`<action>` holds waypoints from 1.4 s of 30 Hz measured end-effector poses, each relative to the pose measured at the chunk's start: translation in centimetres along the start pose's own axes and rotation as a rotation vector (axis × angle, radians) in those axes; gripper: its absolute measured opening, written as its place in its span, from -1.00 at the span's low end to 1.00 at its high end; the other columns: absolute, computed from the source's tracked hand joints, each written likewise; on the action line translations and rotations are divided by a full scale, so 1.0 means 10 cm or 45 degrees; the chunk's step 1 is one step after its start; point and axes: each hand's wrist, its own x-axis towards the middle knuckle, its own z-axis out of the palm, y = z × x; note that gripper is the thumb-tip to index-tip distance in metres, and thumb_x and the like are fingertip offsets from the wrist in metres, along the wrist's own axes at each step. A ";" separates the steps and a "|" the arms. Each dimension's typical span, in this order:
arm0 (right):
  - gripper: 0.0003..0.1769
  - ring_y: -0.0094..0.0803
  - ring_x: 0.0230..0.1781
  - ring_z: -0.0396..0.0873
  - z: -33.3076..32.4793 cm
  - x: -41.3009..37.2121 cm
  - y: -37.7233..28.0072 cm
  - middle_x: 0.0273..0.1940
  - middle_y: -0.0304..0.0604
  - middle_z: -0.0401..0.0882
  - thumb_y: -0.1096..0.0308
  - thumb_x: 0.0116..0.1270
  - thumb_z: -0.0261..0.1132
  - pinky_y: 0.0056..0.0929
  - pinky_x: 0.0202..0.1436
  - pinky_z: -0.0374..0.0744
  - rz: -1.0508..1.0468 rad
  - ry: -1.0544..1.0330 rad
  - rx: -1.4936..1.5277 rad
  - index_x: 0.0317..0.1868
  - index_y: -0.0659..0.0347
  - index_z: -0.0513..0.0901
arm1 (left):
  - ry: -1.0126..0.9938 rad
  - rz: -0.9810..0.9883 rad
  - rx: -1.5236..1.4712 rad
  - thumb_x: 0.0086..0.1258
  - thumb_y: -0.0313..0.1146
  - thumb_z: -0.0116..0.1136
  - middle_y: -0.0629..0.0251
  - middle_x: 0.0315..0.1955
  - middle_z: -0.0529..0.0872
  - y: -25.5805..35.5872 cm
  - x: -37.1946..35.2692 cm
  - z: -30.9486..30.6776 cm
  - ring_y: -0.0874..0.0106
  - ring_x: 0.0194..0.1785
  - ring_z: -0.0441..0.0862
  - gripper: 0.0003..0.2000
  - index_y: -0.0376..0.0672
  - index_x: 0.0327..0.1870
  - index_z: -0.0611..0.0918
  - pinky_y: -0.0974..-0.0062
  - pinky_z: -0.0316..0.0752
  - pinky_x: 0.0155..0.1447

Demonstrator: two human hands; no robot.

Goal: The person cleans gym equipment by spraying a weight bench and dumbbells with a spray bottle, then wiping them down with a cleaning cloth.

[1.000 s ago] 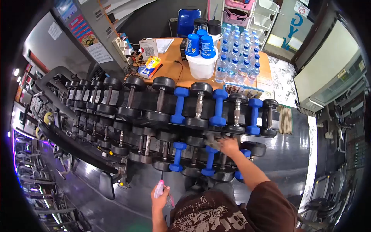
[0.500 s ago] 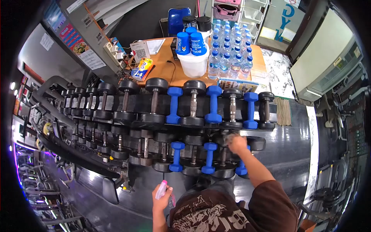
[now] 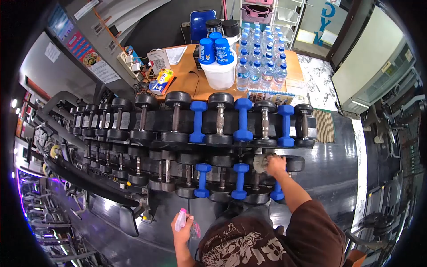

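My left hand is closed around a small clear spray bottle with a pink top, held low in front of my shirt. My right hand reaches over the lower rack row with a greyish cloth in its fingers. The cloth lies against the far end of a black dumbbell, and partly covers it. Just beneath my right wrist is a blue dumbbell, its upper part hidden by my hand and forearm. Another blue dumbbell lies to the left of the cloth.
The upper rack row holds black dumbbells and blue ones. Behind it, a wooden table carries water bottles, a white bucket with blue shakers, and a yellow-blue packet. Gym machines stand left and right.
My right hand has shifted slightly right and down, and the cloth now shows more clearly on the dumbbell end. My left hand has moved a little left with the spray bottle.
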 end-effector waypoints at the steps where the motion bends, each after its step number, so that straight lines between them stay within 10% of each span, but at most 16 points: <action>1: -0.58 -0.10 0.07 0.66 0.10 0.08 -0.11 0.10 -0.05 0.65 0.06 0.09 0.46 -0.03 0.23 0.46 -0.018 0.094 0.029 0.00 -0.10 0.76 | 0.012 -0.001 0.018 0.31 -0.59 0.34 0.31 -0.38 0.69 -0.02 -0.01 0.01 0.53 -0.40 0.64 -0.87 -0.29 -0.20 0.61 0.51 0.57 -0.27; 6: -0.52 -0.15 0.20 0.59 0.29 0.24 -0.63 0.22 -0.08 0.60 0.17 0.16 0.42 0.00 0.29 0.41 -0.450 0.167 0.019 0.14 -0.31 0.73 | -0.066 -0.049 0.012 0.30 -0.55 0.35 0.29 -0.36 0.67 0.05 -0.02 0.22 0.50 -0.40 0.64 -0.85 -0.27 -0.19 0.60 0.49 0.58 -0.27; 15: -0.65 -0.18 0.07 0.69 0.03 -0.02 0.54 0.04 -0.11 0.73 0.06 0.30 0.25 0.15 0.23 0.41 0.197 -0.127 -0.018 0.04 -0.10 0.74 | -0.073 -0.017 0.010 0.31 -0.56 0.36 0.29 -0.39 0.68 0.05 -0.09 0.24 0.53 -0.41 0.64 -0.85 -0.29 -0.20 0.60 0.51 0.58 -0.27; 23: -0.57 -0.15 0.24 0.53 0.15 0.08 -0.53 0.28 -0.12 0.57 0.18 0.24 0.30 0.01 0.30 0.31 -0.371 0.133 0.162 0.14 -0.20 0.72 | -0.091 -0.068 0.014 0.31 -0.55 0.36 0.28 -0.38 0.67 -0.04 -0.25 0.47 0.51 -0.40 0.64 -0.86 -0.28 -0.22 0.61 0.50 0.58 -0.28; 33: -0.68 -0.22 0.16 0.60 0.21 -0.03 0.35 0.02 -0.15 0.68 0.23 0.29 0.23 0.17 0.26 0.34 -0.338 0.097 -0.283 0.03 -0.17 0.75 | -0.147 0.001 0.245 0.30 -0.49 0.40 0.35 -0.40 0.68 -0.11 -0.63 1.08 0.56 -0.36 0.63 -0.85 -0.26 -0.22 0.63 0.52 0.55 -0.24; 36: -0.71 -0.11 0.17 0.65 0.06 0.03 0.73 0.04 -0.05 0.73 0.22 0.37 0.15 0.21 0.43 0.21 0.073 -0.095 -0.076 -0.04 -0.07 0.78 | -0.211 -0.100 0.251 0.31 -0.46 0.42 0.36 -0.41 0.68 -0.05 -0.87 1.38 0.57 -0.37 0.63 -0.83 -0.25 -0.21 0.64 0.53 0.55 -0.24; 42: -0.52 0.01 -0.06 0.74 -0.20 -0.61 1.82 -0.01 0.03 0.76 0.10 0.25 0.42 -0.15 0.03 0.66 0.227 -0.067 1.059 0.11 0.17 0.72 | -0.417 -0.140 0.192 0.35 -0.32 0.42 0.43 -0.51 0.65 -0.30 -1.25 2.29 0.64 -0.46 0.55 -0.83 -0.18 -0.23 0.66 0.57 0.46 -0.35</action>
